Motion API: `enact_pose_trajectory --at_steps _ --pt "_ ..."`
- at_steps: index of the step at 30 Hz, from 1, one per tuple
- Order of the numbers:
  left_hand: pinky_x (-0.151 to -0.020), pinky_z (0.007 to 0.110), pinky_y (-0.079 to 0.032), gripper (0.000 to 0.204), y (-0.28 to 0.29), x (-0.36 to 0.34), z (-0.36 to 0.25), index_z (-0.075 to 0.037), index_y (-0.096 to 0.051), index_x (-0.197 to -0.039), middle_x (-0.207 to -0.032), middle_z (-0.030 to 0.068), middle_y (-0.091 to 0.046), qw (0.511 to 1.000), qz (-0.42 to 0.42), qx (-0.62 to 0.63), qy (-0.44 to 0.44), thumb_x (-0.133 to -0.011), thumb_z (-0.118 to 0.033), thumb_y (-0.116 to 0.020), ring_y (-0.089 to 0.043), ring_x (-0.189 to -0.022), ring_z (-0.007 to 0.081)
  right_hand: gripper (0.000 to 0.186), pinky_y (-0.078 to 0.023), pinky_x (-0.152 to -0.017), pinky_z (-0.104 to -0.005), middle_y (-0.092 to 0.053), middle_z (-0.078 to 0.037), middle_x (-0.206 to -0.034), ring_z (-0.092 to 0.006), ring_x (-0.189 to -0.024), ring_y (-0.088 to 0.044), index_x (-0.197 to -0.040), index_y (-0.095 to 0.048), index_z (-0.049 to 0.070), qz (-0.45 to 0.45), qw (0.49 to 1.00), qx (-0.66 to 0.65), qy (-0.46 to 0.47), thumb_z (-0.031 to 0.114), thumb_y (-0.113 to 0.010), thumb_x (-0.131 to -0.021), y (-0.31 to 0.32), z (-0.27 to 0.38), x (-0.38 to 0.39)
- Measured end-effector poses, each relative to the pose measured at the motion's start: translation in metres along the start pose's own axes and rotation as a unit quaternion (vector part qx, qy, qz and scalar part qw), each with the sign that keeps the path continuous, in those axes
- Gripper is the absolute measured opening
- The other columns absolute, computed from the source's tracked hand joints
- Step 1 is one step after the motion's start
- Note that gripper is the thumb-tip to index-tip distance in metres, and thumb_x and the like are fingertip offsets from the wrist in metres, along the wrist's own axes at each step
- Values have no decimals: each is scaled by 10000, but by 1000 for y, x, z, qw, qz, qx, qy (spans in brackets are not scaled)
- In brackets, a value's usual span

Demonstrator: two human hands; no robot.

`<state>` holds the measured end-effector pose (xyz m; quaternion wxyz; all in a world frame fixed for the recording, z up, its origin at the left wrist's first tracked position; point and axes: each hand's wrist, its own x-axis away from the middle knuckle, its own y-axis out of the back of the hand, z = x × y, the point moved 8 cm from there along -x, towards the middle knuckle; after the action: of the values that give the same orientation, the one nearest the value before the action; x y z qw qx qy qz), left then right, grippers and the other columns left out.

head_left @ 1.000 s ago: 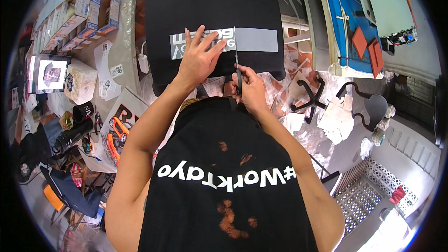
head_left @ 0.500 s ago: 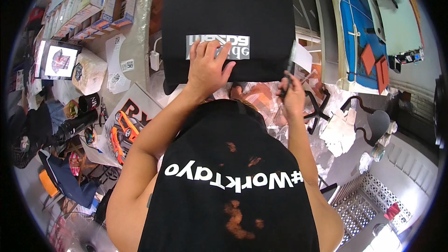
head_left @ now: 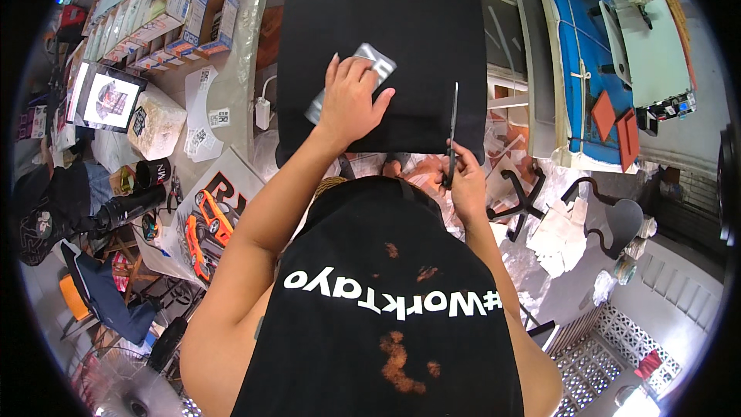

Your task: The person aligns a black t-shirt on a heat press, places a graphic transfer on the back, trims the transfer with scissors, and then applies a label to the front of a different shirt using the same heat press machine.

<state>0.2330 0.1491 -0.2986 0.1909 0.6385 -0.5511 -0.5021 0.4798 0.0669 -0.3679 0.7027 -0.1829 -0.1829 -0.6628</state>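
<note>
My left hand lies over a shiny grey strip with white lettering, its fingers bent across the strip's middle and its thumb standing out to the right. The strip is tilted, its ends showing on both sides of the hand. Beneath it is black fabric, spread flat over a long board. My right hand grips black-handled scissors near the fabric's right front edge. Their blades point away from me and look closed. The part of the strip under my left hand is hidden.
Boxes and a lit screen stand on the left. Below them lies a print of orange cars. A blue-topped table runs along the right, with a dark chair beyond its near end. Scraps litter the floor.
The grey strip has turned from level to slanted under my left hand. My right hand has brought the scissors left, over the fabric. A white piece beside the blades no longer shows there.
</note>
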Motion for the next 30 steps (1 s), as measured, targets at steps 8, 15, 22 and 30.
enact_pose_trajectory --at_steps 8,15,22,30 --pt "-1155 538 -302 452 -13 12 2 -19 -612 -1117 -1188 143 -561 982 104 108 -114 -746 -195 -802 -484 -1290 341 450 -472 -464 -208 -624 -58 -826 -86 -652 -613 -1360 -486 19 34 996 -85 -24 175 -637 -967 -8 -11 1" --pt "-1132 531 -343 319 -20 23 -8 -48 -645 -1072 -1145 109 -605 983 80 97 -135 -775 -92 -752 -536 -1246 313 418 -483 -493 -223 -637 -78 -865 -108 -687 -634 -1361 -480 24 20 1000 -2 -9 64 -590 -959 -9 -8 -2" --pt "-805 375 -500 99 -4 -19 -39 -59 -676 -892 -913 83 -653 983 0 157 -91 -808 -13 -700 -641 -838 239 450 -523 -767 -271 -672 -79 -1005 -168 -855 -660 -1277 -583 22 -154 899 280 299 -109 -589 -847 85 144 -5" --pt "-722 267 -489 216 -53 -122 38 20 -553 -1086 -952 70 -628 635 -110 634 427 -893 -27 -638 -591 -807 118 353 -506 -872 -326 -676 -107 -1205 -211 -1037 -671 -1351 -585 170 -504 548 521 417 205 -513 -1008 256 473 39"
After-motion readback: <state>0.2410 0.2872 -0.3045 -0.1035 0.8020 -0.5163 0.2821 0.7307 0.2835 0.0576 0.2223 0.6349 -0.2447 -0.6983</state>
